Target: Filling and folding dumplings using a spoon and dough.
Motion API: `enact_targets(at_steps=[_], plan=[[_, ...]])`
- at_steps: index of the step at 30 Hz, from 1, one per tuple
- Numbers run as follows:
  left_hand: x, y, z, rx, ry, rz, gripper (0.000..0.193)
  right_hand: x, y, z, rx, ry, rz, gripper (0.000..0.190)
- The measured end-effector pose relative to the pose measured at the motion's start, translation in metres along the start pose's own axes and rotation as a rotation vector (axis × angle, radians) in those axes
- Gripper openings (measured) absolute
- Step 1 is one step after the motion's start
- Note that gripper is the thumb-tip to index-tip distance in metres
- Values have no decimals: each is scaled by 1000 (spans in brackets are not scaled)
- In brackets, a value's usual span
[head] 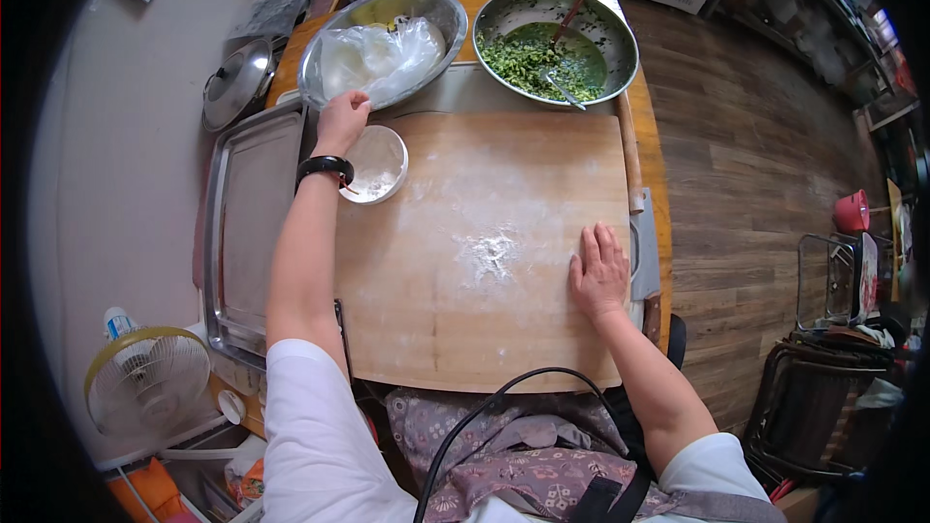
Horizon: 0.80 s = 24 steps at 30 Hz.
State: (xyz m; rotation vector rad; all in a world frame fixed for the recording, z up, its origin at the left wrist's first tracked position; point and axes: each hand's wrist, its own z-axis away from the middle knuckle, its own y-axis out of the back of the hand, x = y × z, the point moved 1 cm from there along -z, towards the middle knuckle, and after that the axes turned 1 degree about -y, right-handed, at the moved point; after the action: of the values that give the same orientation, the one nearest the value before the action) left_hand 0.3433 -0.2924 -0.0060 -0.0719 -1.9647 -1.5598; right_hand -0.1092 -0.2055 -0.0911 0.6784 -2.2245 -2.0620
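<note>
My left hand (344, 122) is at the near rim of a metal basin (456, 29), its fingertips pinched at the lower edge of a clear plastic sheet (385, 58). Pale dough shows through the plastic. Under my left wrist stands a round white bowl (389, 160) with some flour in it. My right hand (601, 270) rests palm down on the right side of a wooden board (450, 319), fingers slightly spread and holding nothing. A small heap of white flour (495, 254) lies on the board between my hands.
A steel bowl of chopped greens (523, 62) with chopsticks and a spoon stands at the back right. Along the board's right edge lie a rolling pin (630, 156) and a cleaver (645, 247). A metal tray (258, 232) and a fan (149, 381) are left.
</note>
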Motion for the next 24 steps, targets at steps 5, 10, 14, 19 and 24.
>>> enact_targets(at_steps=[5, 10, 14, 19, 24], plan=[[-24, -4, 14, 143, 53, 114, 25, -2, 3, 1, -24, -4, -9, 52], [-70, 4, 63, 296, 129, -199, 30, -2, 6, -1, -6, -2, 6, 52], [-74, -9, 93, -249, 531, 512, 32, 0, 4, -3, -6, -10, -3, 51], [-39, -22, 117, -209, 536, 840, 32, 1, 0, -2, 19, -6, 4, 51], [25, -68, 127, -337, 462, 1077, 38, 1, 1, -2, 23, 9, 12, 50]])
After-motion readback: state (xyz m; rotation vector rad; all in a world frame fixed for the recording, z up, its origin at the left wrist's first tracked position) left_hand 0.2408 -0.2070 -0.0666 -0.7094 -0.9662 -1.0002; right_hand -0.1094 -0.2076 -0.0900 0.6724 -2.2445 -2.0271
